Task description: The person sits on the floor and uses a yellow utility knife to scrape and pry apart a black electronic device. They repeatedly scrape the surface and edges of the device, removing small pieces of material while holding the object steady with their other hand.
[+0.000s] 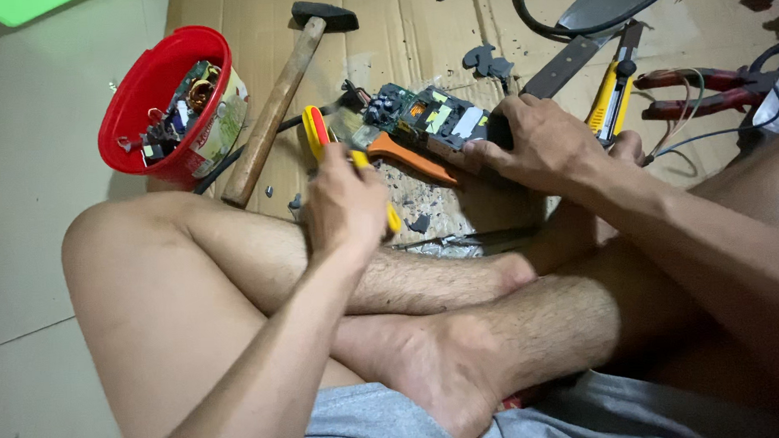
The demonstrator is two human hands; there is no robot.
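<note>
Left hand [344,199] is wrapped tight around the yellow-and-red handles of the pliers [317,131], fingers closed. Right hand [547,144] clamps down on the circuit board [425,116], fingers curled over its right end, pinning it to the cardboard [417,28] mid-scene, just beyond the crossed legs. That board looks light, stiff and brittle, studded with components; best held by its edges. An orange handle [413,158] pokes out beneath it. Far left, a wooden hammer [273,111] lies beside a glossy red bucket [143,89] of scrap parts.

bucket [148,106] left of hammer [273,111], parts [182,101] inside
</note>
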